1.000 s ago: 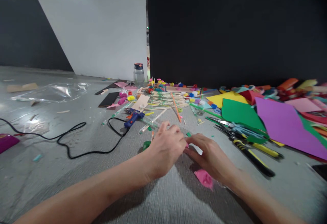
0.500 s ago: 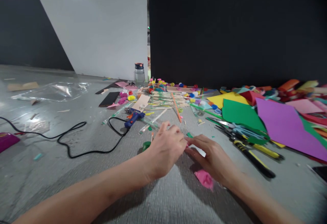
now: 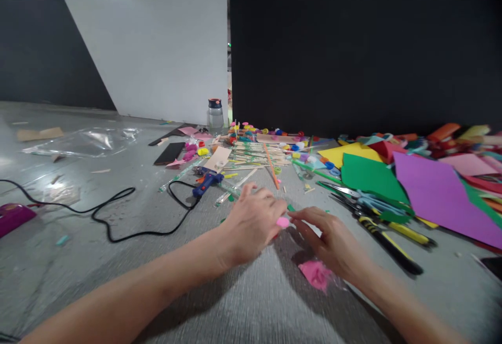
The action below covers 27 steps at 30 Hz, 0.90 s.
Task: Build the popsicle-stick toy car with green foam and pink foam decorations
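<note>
Near the centre of the grey table, my left hand [image 3: 251,224] is curled round a small pink piece [image 3: 282,222] that shows at its fingertips. A bit of red shows below those fingers; what it belongs to is hidden. Just right of the pink piece is my right hand [image 3: 323,231], its thumb and forefinger apart with a gap between them and no object visible there. A crumpled pink lump [image 3: 316,275] lies on the table below my right hand. Beyond the fingertips a small green piece [image 3: 291,208] is partly visible.
A blue glue gun [image 3: 207,183] with a black cable lies left of centre. Wooden sticks [image 3: 257,154] are heaped behind the hands. Scissors [image 3: 353,193], yellow-black pliers [image 3: 390,244] and coloured sheets [image 3: 441,192] lie right. A bottle [image 3: 215,114] stands at the back.
My right fingertips have parted slightly from my left hand, and the pink piece now shows more clearly. My left hand has shifted slightly left, covering the green round thing beside it.
</note>
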{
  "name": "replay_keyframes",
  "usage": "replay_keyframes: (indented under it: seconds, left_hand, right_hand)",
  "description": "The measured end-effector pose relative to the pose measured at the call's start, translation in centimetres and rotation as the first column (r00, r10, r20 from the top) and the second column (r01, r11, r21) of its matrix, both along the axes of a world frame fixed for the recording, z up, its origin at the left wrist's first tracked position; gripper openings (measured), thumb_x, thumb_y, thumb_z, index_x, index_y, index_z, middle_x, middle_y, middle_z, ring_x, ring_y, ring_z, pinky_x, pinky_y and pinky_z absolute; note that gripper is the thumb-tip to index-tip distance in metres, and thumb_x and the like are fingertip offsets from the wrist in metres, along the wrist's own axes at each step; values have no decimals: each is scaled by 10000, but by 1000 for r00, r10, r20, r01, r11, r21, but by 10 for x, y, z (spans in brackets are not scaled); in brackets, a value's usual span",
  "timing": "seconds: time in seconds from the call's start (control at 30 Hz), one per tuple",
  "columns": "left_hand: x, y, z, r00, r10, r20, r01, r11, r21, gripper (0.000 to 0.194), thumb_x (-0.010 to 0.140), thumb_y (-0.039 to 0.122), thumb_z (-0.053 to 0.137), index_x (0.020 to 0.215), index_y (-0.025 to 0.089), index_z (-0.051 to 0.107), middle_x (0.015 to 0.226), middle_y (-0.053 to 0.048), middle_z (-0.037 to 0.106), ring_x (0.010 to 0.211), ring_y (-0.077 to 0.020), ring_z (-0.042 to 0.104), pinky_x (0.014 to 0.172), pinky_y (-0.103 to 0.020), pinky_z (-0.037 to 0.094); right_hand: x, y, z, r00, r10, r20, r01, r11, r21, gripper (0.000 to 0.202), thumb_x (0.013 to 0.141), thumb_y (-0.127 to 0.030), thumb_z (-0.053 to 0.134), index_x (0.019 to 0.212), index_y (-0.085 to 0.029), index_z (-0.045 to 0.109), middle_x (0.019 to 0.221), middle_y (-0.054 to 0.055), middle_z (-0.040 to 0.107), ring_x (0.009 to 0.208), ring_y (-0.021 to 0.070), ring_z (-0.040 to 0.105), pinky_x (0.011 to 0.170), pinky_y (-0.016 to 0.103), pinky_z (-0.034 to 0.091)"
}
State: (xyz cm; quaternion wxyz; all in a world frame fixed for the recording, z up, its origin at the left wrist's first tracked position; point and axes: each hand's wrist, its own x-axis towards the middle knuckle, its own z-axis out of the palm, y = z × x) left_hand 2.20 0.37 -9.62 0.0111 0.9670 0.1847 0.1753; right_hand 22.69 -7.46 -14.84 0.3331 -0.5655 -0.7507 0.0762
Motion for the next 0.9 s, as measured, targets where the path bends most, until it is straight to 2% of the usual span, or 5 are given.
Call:
replay_keyframes:
  seconds: [0.23, 0.47, 0.6, 0.8, 0.9]
  left_hand:
    - [-4, 9, 3, 992, 28, 121, -19, 997, -77, 99, 960, 273, 600, 947, 180, 633, 1001, -21, 724, 1004, -204, 631, 1036, -458, 258]
    - [-24, 15, 38, 948, 121, 295, -132, 991, 17, 96, 979, 249, 571, 981, 201, 653, 1053, -14, 734, 1025, -191, 647, 1010, -420, 308]
    - [-50, 28, 48, 944, 259, 205, -264, 964, -1, 163, 971, 292, 574, 1061, 183, 655, 1118, -66, 734, 1087, -244, 636, 1023, -467, 336]
    - [-96, 45, 27, 957, 272, -105, -289, 934, -212, 652, 804, 478, 739, 1353, 192, 534, 1369, -126, 614, 1233, -312, 570, 1008, -438, 420]
    - [-102, 48, 6, 964, 233, -127, -262, 905, -336, 655, 780, 409, 738, 1361, 204, 516, 1336, -122, 614, 1186, -302, 585, 967, -414, 448]
  right_hand:
    - [-1, 1, -2, 1000, -26, 10, 25, 999, 20, 261, 1006, -270, 457, 1093, -221, 698, 1012, 81, 724, 932, 263, 682, 798, 398, 527]
    - [0, 1, -4, 999, -13, 43, 12, 1000, 26, 259, 1009, -256, 466, 1082, -237, 714, 1058, 69, 723, 980, 254, 674, 827, 395, 545]
    - [-1, -2, -2, 993, 0, 114, -2, 1000, 22, 262, 1012, -206, 448, 1053, -238, 704, 1036, 60, 720, 977, 247, 663, 833, 393, 548]
    - [-9, -5, 0, 950, -24, 310, 9, 999, 50, 279, 980, -107, 428, 1028, -164, 697, 1036, 120, 699, 958, 317, 626, 805, 485, 533]
    - [-16, -6, -2, 910, -53, 412, 18, 996, 88, 263, 962, -69, 445, 1046, -123, 689, 1000, 139, 688, 929, 344, 607, 783, 520, 511]
